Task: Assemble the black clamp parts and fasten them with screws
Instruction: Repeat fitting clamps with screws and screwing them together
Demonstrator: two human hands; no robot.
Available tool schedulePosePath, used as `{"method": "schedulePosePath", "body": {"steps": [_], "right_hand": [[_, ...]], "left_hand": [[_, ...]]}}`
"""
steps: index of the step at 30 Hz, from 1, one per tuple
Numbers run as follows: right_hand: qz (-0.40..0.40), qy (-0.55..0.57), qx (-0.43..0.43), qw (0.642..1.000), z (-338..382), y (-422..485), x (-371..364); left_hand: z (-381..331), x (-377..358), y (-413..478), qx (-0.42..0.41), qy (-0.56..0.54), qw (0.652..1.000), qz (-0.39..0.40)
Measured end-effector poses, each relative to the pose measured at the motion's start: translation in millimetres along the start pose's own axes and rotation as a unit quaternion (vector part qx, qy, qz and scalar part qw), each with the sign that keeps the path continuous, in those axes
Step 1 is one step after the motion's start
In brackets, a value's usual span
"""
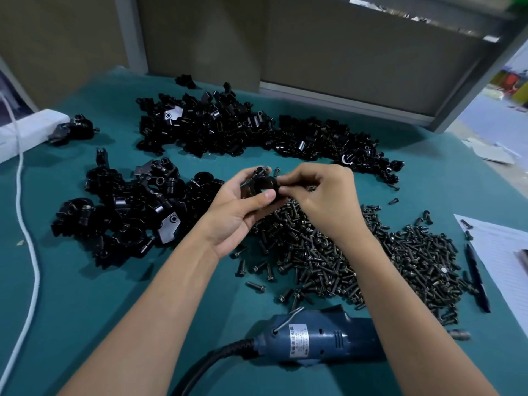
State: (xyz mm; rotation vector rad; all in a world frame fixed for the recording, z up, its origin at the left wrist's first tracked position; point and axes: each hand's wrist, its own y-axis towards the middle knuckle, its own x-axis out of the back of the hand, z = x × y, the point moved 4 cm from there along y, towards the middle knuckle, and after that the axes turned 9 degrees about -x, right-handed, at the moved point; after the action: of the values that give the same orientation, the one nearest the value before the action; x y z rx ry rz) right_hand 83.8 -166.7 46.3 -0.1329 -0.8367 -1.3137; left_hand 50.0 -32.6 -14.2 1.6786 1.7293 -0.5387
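Left hand grips black clamp; drill label illegible.

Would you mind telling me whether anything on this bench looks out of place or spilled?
Only small things: two stray screws lie on the white paper at the right, away from the screw pile, and a pen lies against that pile's edge. Nothing looks damaged.

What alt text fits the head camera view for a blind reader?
The left hand grips a black clamp while the right hand pinches its edge, over a green table. Piles of clamp parts and screws lie around; a blue electric screwdriver lies nearest.
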Motion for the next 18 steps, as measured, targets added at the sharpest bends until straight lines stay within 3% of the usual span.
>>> {"method": "schedulePosePath", "body": {"steps": [3,7,10,12,15,16,18], "right_hand": [[0.019,-0.032,-0.01,0.999,1.9,-1.4,0.1],[0.103,-0.113,-0.019,0.988,6.6,-17.3,9.7],[0.105,-0.171,-0.005,0.98,12.6,-51.4,38.3],[0.201,-0.267,-0.023,0.942,4.6,-85.3,46.1],[0.317,-0.431,-0.019,0.845,-18.2,-136.3,43.8],[0.323,-0.454,-0.016,0.83,-23.0,-146.4,43.7],[0.254,-0.443,0.026,0.859,-28.2,-157.9,46.2]], "left_hand": [[1.1,0.4,-0.5,0.006,-0.012,1.0,-0.005],[2.9,1.0,0.1,0.0,-0.027,0.999,-0.019],[4.4,4.2,0.5,-0.003,-0.028,0.999,-0.04],[4.4,7.0,1.3,-0.003,-0.037,0.998,-0.053],[3.8,10.4,3.6,-0.002,-0.029,0.996,-0.081],[3.2,11.0,4.3,-0.004,-0.021,0.996,-0.09],[1.9,11.4,5.0,-0.011,-0.005,0.995,-0.103]]}}
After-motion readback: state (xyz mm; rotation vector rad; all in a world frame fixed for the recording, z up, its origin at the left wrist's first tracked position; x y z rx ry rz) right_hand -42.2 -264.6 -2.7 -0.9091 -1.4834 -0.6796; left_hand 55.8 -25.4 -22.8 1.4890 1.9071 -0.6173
